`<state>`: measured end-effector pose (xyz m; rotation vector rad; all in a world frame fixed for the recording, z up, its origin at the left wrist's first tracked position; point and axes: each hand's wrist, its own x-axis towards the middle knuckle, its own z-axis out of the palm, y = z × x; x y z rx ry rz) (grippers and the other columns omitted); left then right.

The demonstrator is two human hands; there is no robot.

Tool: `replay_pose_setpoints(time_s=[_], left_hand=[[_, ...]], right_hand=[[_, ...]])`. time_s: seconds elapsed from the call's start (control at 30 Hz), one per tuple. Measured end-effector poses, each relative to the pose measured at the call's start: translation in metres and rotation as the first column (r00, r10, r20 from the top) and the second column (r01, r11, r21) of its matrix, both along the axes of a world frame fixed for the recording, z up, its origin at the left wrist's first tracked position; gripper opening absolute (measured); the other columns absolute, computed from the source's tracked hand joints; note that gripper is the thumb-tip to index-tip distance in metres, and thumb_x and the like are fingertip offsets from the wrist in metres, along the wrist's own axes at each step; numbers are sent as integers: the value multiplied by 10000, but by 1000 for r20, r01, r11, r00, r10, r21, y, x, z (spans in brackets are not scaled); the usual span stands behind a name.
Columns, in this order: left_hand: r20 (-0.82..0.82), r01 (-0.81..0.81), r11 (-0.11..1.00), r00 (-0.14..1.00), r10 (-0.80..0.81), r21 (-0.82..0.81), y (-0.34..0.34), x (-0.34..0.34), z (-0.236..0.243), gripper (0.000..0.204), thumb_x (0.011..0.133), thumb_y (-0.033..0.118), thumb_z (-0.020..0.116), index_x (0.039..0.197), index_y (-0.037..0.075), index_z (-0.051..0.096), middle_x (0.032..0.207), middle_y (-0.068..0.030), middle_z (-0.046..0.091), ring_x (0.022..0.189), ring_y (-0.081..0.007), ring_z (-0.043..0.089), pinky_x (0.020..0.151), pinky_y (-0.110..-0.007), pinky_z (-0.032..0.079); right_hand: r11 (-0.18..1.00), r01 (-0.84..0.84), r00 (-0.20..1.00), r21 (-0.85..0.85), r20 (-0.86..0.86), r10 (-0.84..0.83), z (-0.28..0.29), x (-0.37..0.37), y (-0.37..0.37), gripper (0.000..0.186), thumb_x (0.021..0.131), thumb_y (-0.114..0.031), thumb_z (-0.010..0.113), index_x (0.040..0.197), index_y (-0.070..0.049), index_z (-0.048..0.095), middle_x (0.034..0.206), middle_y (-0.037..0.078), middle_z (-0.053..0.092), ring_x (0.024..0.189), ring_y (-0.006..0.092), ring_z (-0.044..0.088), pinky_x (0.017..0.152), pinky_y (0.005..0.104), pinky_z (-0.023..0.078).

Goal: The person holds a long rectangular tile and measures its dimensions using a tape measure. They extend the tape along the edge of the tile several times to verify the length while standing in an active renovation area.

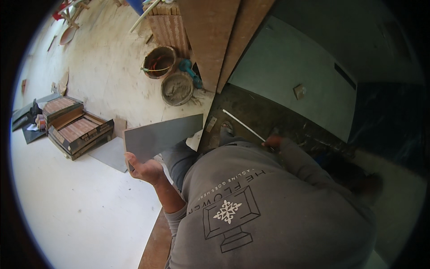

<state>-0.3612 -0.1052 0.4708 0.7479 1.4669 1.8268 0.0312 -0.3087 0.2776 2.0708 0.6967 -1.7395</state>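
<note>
My left hand (pixel 147 171) grips a flat grey tile (pixel 165 136) by its lower left corner, the thumb on one side and the fingers partly hidden behind it. The tile is held on edge, in front of my left leg. On the right, in the shade, my right hand (pixel 273 142) is closed around one end of a long, thin white rod (pixel 244 124). That rod slants up and left over the dark floor, toward my foot (pixel 227 127). Its exact kind is not clear.
Two buckets, one with grey mortar (pixel 177 89), stand ahead beside a turquoise scoop (pixel 190 72). Opened tile boxes (pixel 80 130) and a loose tile (pixel 109 153) lie on the left. A brown wooden panel (pixel 208 40) rises ahead. A small square piece (pixel 299 92) lies on the pale surface to the right.
</note>
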Motion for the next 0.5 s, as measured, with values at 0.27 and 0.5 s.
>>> replay_pose_setpoints(time_s=[0.27, 0.5], left_hand=[[-35, -47, 997, 998, 50, 64, -6, -24, 0, 362, 926, 269, 576, 1040, -74, 586, 1051, -121, 609, 957, -207, 574, 873, -346, 460], [-90, -103, 994, 990, 107, 46, -18, -29, -2, 435, 906, 303, 606, 1103, -83, 571, 1094, -134, 597, 992, -227, 568, 891, -356, 460]], right_hand=[[997, 3, 1000, 71, -14, -2, 17, -11, 47, 637, 780, -543, 665, 1085, 16, 654, 1074, 176, 658, 963, 308, 627, 830, 391, 472], [998, -28, 1000, 59, 0, 28, -9, -3, 33, 643, 765, -530, 689, 1136, -9, 626, 1111, 183, 632, 973, 319, 618, 782, 421, 491]])
